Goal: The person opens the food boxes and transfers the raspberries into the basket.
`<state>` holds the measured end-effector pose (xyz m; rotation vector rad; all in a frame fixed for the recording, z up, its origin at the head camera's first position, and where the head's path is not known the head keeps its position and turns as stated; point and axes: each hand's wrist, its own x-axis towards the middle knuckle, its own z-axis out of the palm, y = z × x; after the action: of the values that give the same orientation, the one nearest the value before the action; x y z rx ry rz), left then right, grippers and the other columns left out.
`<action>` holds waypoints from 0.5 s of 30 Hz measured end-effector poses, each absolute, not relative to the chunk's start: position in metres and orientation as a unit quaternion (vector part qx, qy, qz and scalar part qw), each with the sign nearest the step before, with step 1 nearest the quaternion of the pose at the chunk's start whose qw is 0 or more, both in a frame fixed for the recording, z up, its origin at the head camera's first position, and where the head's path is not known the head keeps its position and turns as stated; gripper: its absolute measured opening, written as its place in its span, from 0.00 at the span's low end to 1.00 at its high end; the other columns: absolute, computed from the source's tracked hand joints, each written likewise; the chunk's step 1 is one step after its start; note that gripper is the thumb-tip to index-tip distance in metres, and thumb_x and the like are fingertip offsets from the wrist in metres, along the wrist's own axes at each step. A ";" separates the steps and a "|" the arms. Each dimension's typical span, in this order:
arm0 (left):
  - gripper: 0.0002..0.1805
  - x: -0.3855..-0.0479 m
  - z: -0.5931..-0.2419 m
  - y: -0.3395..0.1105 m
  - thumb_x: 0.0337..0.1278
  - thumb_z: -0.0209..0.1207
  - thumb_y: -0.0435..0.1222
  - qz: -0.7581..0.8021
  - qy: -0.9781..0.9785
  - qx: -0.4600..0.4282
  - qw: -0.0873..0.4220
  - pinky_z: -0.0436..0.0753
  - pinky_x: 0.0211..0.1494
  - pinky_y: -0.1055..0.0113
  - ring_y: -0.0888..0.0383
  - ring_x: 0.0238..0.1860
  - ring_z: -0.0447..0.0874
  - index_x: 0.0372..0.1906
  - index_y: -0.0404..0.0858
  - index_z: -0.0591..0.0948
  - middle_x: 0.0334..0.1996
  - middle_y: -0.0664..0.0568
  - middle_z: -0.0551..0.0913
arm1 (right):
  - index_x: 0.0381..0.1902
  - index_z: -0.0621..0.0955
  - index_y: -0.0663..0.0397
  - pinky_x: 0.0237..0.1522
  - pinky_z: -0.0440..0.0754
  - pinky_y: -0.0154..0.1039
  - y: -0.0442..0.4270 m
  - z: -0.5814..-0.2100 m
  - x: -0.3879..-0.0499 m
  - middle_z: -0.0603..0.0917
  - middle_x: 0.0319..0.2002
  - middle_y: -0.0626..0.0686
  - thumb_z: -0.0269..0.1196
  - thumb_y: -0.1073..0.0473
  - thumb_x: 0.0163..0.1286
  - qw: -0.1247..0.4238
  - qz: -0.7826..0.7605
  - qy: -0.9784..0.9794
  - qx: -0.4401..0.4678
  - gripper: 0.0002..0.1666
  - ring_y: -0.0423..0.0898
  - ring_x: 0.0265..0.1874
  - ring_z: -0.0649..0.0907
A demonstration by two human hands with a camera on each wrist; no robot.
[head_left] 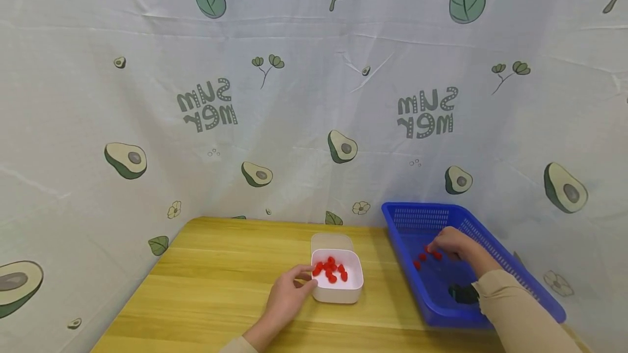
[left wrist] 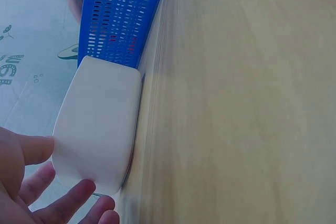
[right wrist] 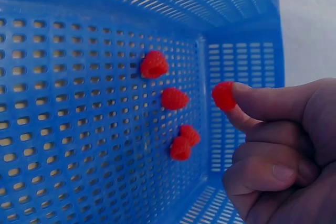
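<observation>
My right hand (head_left: 451, 241) is inside the blue basket (head_left: 411, 274) and pinches a red raspberry (right wrist: 224, 96) between thumb and index finger. Several other raspberries lie on the basket floor, among them a raspberry (right wrist: 154, 65) with its hollow end showing and a raspberry (right wrist: 175, 99) lying alone. Two more touch each other. A small white box (head_left: 338, 294) stands on the table with several raspberries (head_left: 330, 269) in it. Beside its left wall, my left hand (head_left: 287, 294) touches the box with thumb and fingers extended.
Behind the white box lies its pale lid (head_left: 331, 241). The basket stands at the right of the wooden table (head_left: 221, 277). A dark object (head_left: 463, 294) shows below the right wrist; its kind is unclear. A printed curtain (head_left: 294, 97) hangs along the back and sides.
</observation>
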<state>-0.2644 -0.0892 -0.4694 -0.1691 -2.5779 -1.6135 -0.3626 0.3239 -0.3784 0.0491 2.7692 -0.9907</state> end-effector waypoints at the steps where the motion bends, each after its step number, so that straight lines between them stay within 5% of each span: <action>1: 0.18 -0.264 -0.469 -0.089 0.62 0.66 0.41 -0.529 -0.845 -0.055 0.047 0.81 0.41 0.62 0.58 0.40 0.81 0.57 0.45 0.84 0.43 0.56 0.86 | 0.12 0.65 0.45 0.14 0.61 0.31 0.324 -0.379 -0.362 0.60 0.08 0.40 0.66 0.65 0.61 0.101 -0.330 0.938 0.018 0.25 0.36 0.09 0.60; 15: 0.18 -0.265 -0.471 -0.089 0.63 0.66 0.41 -0.530 -0.845 -0.056 0.041 0.81 0.42 0.61 0.58 0.39 0.81 0.57 0.45 0.84 0.43 0.56 0.86 | 0.11 0.65 0.47 0.13 0.62 0.31 0.329 -0.382 -0.363 0.60 0.07 0.41 0.64 0.66 0.57 0.106 -0.271 0.957 0.008 0.24 0.37 0.08 0.63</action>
<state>-0.2650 -0.0891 -0.4711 -0.1701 -2.5873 -1.6226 -0.3634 0.3293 -0.3823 0.0237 2.8185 -0.7988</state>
